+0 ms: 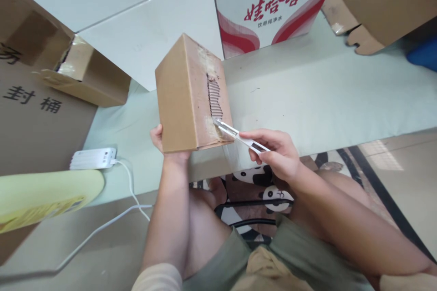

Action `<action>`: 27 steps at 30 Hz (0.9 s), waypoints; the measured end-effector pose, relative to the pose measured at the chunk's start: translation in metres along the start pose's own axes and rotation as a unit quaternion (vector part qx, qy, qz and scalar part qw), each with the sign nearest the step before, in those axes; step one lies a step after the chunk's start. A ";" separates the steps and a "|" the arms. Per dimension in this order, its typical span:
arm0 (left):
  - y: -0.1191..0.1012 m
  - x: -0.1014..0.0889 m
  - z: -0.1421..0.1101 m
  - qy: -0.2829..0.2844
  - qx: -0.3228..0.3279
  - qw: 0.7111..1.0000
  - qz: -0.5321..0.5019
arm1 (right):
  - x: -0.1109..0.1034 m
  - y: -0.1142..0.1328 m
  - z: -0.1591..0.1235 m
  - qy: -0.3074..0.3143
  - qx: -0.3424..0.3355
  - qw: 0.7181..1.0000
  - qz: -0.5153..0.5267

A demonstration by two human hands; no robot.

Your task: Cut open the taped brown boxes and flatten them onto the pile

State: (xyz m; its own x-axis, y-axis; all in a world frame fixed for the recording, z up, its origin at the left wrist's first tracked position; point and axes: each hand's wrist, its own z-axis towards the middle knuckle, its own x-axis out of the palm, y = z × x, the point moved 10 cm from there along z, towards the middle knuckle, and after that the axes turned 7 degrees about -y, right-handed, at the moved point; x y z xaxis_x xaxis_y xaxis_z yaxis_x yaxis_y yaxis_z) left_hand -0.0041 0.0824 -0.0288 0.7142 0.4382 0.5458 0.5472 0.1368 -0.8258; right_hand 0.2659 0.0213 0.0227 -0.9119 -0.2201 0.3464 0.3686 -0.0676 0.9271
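Note:
A small brown cardboard box is held up tilted by my left hand, which grips it from below and behind; most of those fingers are hidden by the box. The box's right face has strips of clear tape and a torn patch where the corrugated layer shows. My right hand is closed around a white utility knife. The knife's tip meets the taped face just under the torn patch.
On the pale-green covered table stand a white-and-red water carton, open brown boxes at right and another brown box at left. A white power bank with a cable lies near a yellow object.

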 end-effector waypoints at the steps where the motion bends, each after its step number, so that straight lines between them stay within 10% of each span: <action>1: -0.001 0.000 0.000 -0.001 0.004 1.000 0.004 | 0.000 -0.001 0.000 -0.002 0.001 1.000 0.004; 27: -0.007 -0.006 0.003 -0.039 0.000 0.995 -0.095 | -0.010 0.002 0.001 -0.048 0.009 0.998 -0.041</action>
State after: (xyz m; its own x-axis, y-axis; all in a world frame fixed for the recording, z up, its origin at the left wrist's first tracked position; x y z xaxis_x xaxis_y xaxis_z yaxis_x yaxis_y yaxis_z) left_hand -0.0130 0.0814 -0.0264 0.5618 0.4715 0.6798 0.6692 0.2240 -0.7085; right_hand 0.2755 0.0243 0.0215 -0.9522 -0.1200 0.2808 0.2897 -0.0639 0.9550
